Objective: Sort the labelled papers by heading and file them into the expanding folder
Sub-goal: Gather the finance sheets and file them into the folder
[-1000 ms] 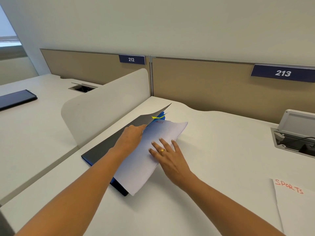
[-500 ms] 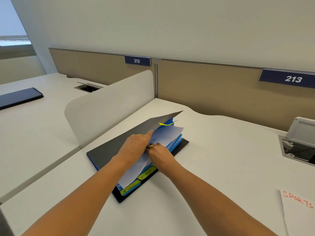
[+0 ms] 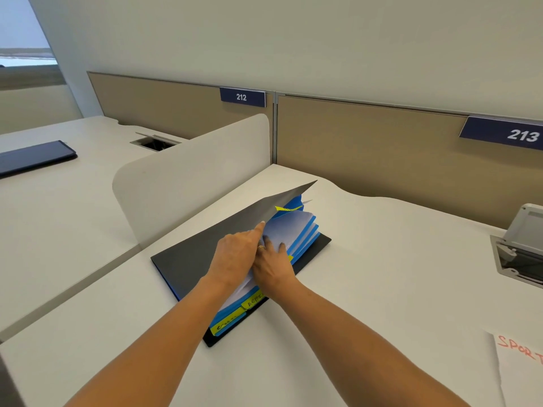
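lying diagonal, folder [image 3: 318, 245] long axis near-left to far-right; l grip [image 3: 235, 257] holds cover [image 3: 205, 245] up, r grip [image 3: 273, 270] flat on paper [image 3: 289, 230].

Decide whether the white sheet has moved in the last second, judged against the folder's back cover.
Yes. The white sheet has slid left into the folder's pockets and no longer overhangs the back cover.

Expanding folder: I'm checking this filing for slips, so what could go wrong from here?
The white sheet bulges above the blue dividers while the right hand presses it in, so it could crease or slip into the wrong pocket. The left hand holds the grey cover up; if it lets go, the cover may fall onto the sheet.
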Demonstrator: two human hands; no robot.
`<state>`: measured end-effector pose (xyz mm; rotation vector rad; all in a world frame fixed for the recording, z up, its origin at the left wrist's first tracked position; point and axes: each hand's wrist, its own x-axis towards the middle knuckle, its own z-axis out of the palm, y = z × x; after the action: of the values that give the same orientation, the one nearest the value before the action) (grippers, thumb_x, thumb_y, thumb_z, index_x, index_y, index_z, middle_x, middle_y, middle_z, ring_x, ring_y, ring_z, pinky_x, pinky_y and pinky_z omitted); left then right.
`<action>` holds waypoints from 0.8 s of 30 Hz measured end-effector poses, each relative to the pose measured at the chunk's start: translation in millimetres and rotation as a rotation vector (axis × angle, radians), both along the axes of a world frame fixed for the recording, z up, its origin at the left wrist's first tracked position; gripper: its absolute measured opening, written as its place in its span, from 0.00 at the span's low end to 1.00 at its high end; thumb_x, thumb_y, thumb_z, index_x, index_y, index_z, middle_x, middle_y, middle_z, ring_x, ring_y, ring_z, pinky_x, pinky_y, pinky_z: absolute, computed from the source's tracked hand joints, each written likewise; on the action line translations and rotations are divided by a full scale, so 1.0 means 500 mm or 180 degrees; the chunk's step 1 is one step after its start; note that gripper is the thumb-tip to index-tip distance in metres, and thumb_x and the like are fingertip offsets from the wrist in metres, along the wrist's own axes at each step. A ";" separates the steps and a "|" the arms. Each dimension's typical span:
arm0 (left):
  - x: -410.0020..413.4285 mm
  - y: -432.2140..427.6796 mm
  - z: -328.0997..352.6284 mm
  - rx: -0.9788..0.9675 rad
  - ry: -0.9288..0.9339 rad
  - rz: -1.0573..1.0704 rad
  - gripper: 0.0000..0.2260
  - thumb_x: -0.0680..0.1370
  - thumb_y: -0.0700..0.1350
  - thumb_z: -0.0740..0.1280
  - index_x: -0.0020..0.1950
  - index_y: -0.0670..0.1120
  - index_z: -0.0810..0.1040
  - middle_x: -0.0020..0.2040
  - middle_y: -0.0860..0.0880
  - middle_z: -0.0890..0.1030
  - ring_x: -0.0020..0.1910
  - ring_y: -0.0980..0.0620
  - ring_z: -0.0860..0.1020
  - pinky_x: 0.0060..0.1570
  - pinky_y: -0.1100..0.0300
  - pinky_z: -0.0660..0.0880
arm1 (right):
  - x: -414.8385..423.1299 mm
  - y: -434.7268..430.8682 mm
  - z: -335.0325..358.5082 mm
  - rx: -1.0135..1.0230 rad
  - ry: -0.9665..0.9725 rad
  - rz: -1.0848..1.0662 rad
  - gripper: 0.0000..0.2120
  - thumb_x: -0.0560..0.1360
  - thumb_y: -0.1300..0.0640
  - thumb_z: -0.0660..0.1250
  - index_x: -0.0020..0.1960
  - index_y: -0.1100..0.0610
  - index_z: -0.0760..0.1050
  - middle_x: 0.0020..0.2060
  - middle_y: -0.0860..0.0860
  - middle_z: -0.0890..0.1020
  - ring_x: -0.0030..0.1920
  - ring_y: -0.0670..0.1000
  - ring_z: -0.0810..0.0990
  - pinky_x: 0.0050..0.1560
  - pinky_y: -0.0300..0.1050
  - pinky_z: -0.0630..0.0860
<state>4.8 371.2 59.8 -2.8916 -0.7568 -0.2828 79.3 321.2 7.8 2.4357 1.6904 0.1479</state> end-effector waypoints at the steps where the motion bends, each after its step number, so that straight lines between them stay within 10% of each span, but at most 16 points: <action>1: 0.001 0.002 0.002 0.0011 0.0002 0.0029 0.25 0.82 0.42 0.53 0.77 0.49 0.48 0.60 0.46 0.78 0.57 0.50 0.78 0.60 0.60 0.71 | 0.001 -0.007 -0.002 0.0108 -0.0016 0.0015 0.28 0.80 0.53 0.56 0.76 0.59 0.51 0.75 0.60 0.54 0.75 0.63 0.51 0.70 0.62 0.59; 6: 0.001 0.003 0.015 -0.0027 -0.0063 0.0151 0.24 0.83 0.41 0.52 0.77 0.49 0.48 0.56 0.44 0.79 0.54 0.50 0.79 0.57 0.60 0.72 | 0.012 -0.033 -0.025 0.0253 0.0047 0.0329 0.18 0.81 0.62 0.53 0.69 0.67 0.62 0.63 0.64 0.71 0.62 0.62 0.71 0.47 0.51 0.74; 24: 0.014 -0.013 -0.065 -0.0147 0.0152 0.0264 0.22 0.83 0.45 0.54 0.76 0.52 0.53 0.65 0.49 0.76 0.59 0.51 0.77 0.54 0.61 0.73 | 0.030 -0.075 -0.034 0.1117 0.0289 0.0366 0.21 0.74 0.66 0.62 0.67 0.67 0.68 0.63 0.64 0.75 0.63 0.61 0.74 0.61 0.49 0.72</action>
<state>11.6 364.5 27.3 -2.8892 -0.8835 -0.1885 94.4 283.7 -9.3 2.6198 1.9927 0.3848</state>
